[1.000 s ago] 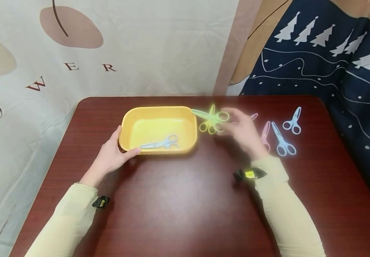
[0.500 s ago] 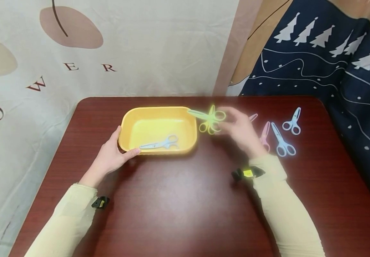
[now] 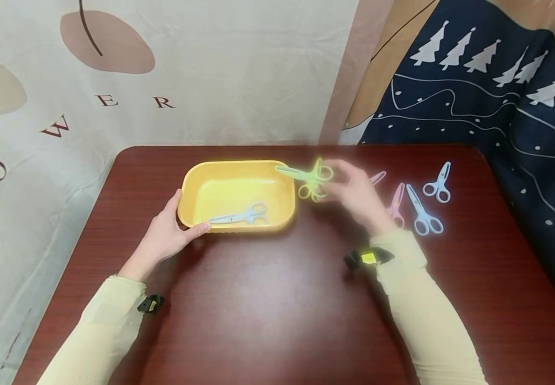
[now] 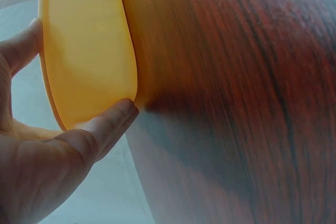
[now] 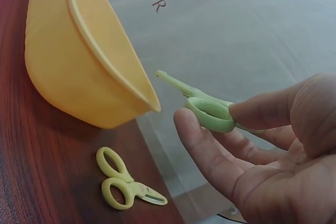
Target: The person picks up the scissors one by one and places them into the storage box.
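Note:
My left hand [image 3: 164, 232] grips the left end of a yellow plastic basin [image 3: 195, 175], thumb along the near rim. In the left wrist view its fingers lie against the outside of the basin [image 4: 89, 51]. Light blue scissors [image 3: 238, 215] lie inside, near the front wall. Green scissors [image 5: 210, 115] are pinched at the handle loops by my right hand [image 3: 354, 192]. Their blades point left and overlap the basin's right rim in the head view. Below them, yellow scissors [image 5: 123, 179] lie on the table beside the basin.
On the brown table [image 3: 267, 310], right of my right hand, lie light blue scissors [image 3: 424, 216], smaller blue scissors [image 3: 438, 184] and pink scissors [image 3: 396, 207]. Another pink piece [image 3: 378, 177] shows partly behind that hand. A pale wall cloth [image 3: 238, 69] hangs behind the table.
My right hand has moved slightly left with the green scissors, so their tips now overlap the basin's right rim. The left hand and basin stay where they were.

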The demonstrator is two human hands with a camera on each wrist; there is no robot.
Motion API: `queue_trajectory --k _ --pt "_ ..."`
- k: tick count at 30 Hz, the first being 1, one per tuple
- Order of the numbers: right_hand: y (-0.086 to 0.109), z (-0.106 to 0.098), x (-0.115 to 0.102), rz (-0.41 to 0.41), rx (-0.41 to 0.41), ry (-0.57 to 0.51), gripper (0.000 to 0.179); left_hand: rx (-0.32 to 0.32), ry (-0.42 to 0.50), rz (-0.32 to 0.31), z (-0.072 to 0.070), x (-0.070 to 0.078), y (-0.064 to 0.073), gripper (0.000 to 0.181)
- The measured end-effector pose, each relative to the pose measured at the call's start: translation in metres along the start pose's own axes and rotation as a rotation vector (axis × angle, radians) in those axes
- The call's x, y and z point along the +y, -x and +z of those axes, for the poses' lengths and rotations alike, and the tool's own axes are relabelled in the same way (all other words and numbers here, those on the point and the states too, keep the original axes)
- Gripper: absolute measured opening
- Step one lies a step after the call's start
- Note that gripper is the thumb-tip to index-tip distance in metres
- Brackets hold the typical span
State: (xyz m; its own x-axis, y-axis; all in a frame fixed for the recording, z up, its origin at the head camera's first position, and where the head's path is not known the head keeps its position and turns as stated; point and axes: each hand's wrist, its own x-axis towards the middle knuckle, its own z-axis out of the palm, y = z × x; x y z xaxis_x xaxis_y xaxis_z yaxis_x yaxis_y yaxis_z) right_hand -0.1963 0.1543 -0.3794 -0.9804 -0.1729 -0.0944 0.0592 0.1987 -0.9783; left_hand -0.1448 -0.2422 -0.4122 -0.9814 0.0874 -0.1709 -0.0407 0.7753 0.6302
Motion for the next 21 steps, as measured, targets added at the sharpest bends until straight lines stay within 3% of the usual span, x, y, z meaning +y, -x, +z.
queue_trajectory --k 5,13,21 --pt "-0.0019 0.0012 -0.0002 0.009 -0.011 -0.01 0.053 0.003 -0.002 0.002 0.0006 -0.0007 -0.0001 0.117" --pt "-0.002 0.0019 -0.005 0.0 -0.009 0.105 0.053 0.005 -0.005 0.004 0.0012 -0.0016 0.0 0.117" --pt "-0.0043 0.0077 -0.0073 -0.006 -0.022 0.058 0.049 0.003 -0.003 0.005 0.0015 -0.0021 0.0003 0.118"
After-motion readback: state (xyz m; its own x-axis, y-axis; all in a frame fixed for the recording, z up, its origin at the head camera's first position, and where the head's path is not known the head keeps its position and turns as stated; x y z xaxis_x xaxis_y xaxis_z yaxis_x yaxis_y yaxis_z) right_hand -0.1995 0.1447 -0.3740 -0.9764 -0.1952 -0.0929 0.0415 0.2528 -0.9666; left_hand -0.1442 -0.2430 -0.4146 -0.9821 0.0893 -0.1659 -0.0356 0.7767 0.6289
